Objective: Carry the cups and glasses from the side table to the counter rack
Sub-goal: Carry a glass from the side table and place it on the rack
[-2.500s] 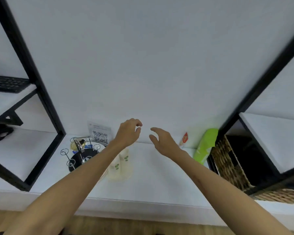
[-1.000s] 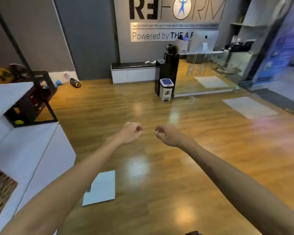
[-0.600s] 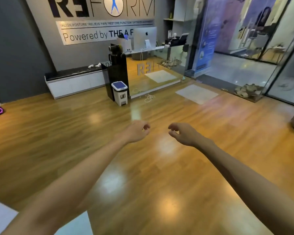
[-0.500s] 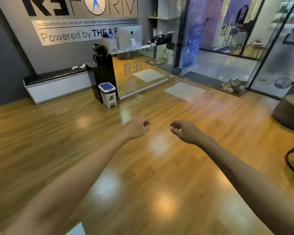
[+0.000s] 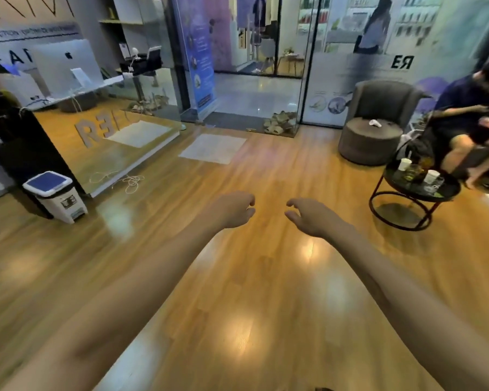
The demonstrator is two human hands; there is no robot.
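Wooden floor [image 5: 251,306], side table [image 5: 446,190], upright cups [image 5: 431,176]

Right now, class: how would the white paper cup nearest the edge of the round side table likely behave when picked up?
The white paper cup looks thin-walled, so probably light and easily squashed. It stands tall and narrow on the side table, so a nudge may tip it. Whether it holds liquid cannot be seen.

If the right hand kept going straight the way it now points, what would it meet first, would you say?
Probably nothing nearby: the right hand points up-left over bare wooden floor, toward a pale floor mat. The side table lies off to its right. Depth is unclear.
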